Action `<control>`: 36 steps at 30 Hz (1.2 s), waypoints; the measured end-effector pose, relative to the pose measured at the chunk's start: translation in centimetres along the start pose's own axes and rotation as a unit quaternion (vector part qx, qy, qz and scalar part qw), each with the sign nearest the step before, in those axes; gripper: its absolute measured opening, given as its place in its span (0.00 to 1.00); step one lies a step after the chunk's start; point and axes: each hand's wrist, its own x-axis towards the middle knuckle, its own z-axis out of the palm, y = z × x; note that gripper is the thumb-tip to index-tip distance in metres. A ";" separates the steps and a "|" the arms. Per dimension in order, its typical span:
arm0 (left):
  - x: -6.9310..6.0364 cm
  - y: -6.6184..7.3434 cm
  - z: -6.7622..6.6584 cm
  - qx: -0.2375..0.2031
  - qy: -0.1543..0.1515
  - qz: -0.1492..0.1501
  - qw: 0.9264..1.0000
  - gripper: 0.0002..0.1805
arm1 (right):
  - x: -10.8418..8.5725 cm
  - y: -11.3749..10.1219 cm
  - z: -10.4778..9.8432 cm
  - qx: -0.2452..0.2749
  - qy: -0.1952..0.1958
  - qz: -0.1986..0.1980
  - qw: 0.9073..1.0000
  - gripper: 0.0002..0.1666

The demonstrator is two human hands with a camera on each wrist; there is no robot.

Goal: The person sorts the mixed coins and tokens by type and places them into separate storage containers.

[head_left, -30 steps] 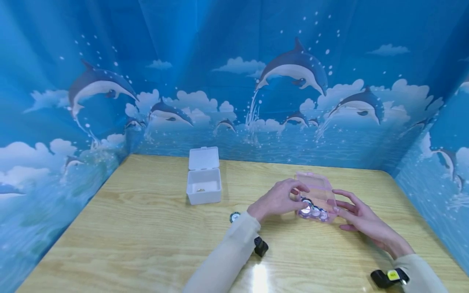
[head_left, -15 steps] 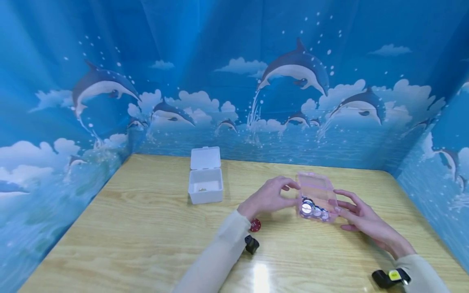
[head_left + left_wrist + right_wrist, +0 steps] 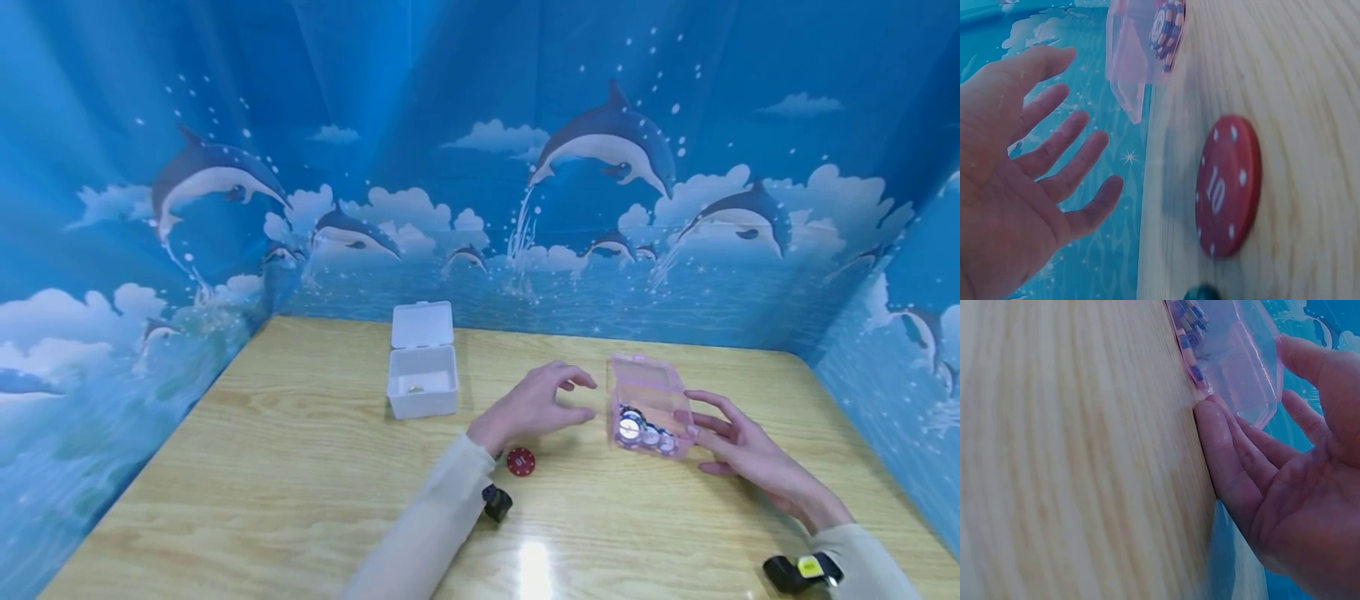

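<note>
My left hand is in the air left of the pink clear box, fingers parted and holding nothing. Below it on the table lies a red poker chip marked 10, large in the left wrist view. A dark green chip edge just shows at that view's bottom. The pink box stands with its lid raised at the back, and several dark-edged poker chips lie inside. My right hand rests against the box's right side. Its thumb is at the upper edge and its lower fingers are near the table.
A white box with its lid tipped back stands left of the pink box, a small gold-coloured piece inside. The wooden table meets a blue dolphin-print curtain behind and at both sides.
My left hand has drawn back leftward from over the pink box, away from the chips. The red chip has come into view beside the wrist, the green one mostly covered. My right hand stays.
</note>
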 end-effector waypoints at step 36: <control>-5.0 -2.6 -2.5 0.196 -0.089 -0.024 0.976 0.35 | 0.1 0.1 -0.1 0.003 0.002 0.009 1.000 0.43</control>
